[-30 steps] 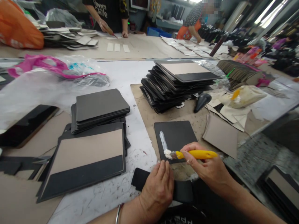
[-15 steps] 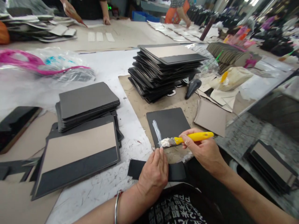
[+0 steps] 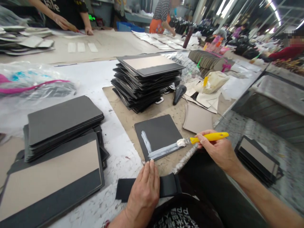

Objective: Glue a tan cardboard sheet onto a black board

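Observation:
A dark grey panel (image 3: 161,131) lies flat on brown paper in front of me. White glue (image 3: 163,150) streaks run down its left side and along its near edge. My right hand (image 3: 215,148) grips a yellow-handled brush (image 3: 210,137), whose glue-coated bristles touch the panel near its right corner. My left hand (image 3: 146,183) lies flat with fingers stretched out, the fingertips at the panel's near left corner. Beneath that palm is a black strip (image 3: 168,186), partly covered by the hand.
A tall stack of dark panels (image 3: 147,84) stands beyond. To the left are another panel stack (image 3: 64,118) and a panel with a beige piece (image 3: 54,174). Beige sheets (image 3: 198,118) and a black-handled tool (image 3: 180,94) lie right. Co-workers stand across the table.
The brush has swept right along the panel's near edge, leaving a white glue streak there. My left hand stays at the near left corner. The camera view has shifted right.

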### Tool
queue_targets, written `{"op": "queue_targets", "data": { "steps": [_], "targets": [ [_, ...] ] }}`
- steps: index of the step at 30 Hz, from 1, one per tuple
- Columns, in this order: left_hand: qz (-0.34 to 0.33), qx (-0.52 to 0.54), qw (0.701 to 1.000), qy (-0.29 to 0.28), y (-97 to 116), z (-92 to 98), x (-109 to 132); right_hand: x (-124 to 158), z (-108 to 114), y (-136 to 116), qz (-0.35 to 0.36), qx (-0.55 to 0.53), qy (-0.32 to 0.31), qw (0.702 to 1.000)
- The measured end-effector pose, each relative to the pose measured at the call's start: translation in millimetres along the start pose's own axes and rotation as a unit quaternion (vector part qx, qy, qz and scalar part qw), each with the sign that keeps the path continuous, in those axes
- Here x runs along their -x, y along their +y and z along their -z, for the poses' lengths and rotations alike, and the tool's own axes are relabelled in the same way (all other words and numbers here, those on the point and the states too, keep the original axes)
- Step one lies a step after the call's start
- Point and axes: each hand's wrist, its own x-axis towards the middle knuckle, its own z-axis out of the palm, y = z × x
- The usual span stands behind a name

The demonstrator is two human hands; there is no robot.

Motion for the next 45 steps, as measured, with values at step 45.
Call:
{"op": "queue_targets", "data": {
  "steps": [45],
  "targets": [
    [0.072,0.073,0.992,0.067,-2,-11.6,-8,-20,-1,-35,0.101,-0.052,-0.138,0.984]
  ]
}}
